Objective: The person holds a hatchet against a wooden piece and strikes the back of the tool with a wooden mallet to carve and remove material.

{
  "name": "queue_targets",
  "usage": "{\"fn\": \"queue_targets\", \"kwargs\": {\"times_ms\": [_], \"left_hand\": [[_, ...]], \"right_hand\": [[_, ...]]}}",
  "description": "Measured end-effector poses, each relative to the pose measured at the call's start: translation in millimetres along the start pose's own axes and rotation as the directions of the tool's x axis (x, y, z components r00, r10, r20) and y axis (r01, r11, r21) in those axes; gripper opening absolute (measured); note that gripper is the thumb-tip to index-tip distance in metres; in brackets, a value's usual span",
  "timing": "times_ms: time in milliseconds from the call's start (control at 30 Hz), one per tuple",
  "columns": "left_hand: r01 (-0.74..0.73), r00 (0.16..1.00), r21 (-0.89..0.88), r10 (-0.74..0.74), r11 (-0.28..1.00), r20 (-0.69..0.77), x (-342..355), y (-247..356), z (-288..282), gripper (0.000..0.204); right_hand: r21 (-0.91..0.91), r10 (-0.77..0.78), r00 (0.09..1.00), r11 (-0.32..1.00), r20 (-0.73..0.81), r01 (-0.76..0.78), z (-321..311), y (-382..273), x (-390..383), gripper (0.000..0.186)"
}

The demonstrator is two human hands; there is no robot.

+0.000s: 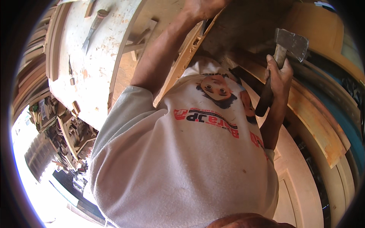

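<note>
My right hand [280,78] is wrapped round the wooden handle of a hatchet [292,41], held up at the right. Its dark metal head points up, with a bright worn edge on the right. At the top, my left hand [203,8] is closed and partly cut off by the picture's edge. Below it, a narrow dark strip like a blade [204,27] shows against a long wooden piece [182,62] with a slot in it. What the left fingers hold is hidden.
A chisel [93,28] lies on the pale worktop [83,64] at left, with small wood bits. Stacked boards [32,72] and a heap of offcuts [72,133] stand far left. At right are leaning boards [315,125] and a pale panelled door [294,182].
</note>
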State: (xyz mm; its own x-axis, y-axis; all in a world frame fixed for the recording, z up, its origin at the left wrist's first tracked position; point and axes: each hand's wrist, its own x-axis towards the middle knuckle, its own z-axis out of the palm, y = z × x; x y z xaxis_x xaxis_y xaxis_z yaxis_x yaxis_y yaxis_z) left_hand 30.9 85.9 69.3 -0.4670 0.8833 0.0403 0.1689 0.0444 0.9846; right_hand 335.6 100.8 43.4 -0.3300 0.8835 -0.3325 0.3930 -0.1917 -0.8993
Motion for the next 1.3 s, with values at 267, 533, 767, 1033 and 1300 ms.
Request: {"fn": "queue_targets", "kwargs": {"times_ms": [267, 533, 767, 1033, 1300], "left_hand": [[-0.152, 0.988, -0.126, 0.153, 0.98, -0.002, 0.7, -11.0, 1.4, 0.015], [-0.334, 0.939, -0.168, 0.344, 0.928, 0.033, 20.2, -18.2, 10.8, 0.02], [-0.285, 0.952, -0.164, 0.299, 0.944, 0.062, 53.5, -40.9, 16.1, 0.022], [-0.235, 0.971, -0.016, 0.234, 0.972, -0.041, 84.9, -58.8, 26.3, 0.022], [-0.015, 0.991, 0.067, 0.006, 0.998, 0.134, 93.0, -54.5, 22.9, 0.022]], "right_hand": [[-0.047, 0.002, 1.0, 0.999, 0.014, -0.001, 10.0, -4.5, -6.9, 0.02], [-0.081, 0.009, 0.998, 0.997, 0.06, -0.005, 19.0, -8.0, -9.7, 0.022], [-0.112, 0.021, 0.998, 0.994, 0.065, -0.014, 24.2, -9.7, -10.6, 0.026], [-0.163, 0.06, 0.997, 0.985, 0.052, -0.051, 25.4, -14.0, -7.9, 0.027], [-0.214, 0.115, 0.992, 0.971, 0.045, -0.102, 29.5, -18.1, 0.9, 0.03]]}}
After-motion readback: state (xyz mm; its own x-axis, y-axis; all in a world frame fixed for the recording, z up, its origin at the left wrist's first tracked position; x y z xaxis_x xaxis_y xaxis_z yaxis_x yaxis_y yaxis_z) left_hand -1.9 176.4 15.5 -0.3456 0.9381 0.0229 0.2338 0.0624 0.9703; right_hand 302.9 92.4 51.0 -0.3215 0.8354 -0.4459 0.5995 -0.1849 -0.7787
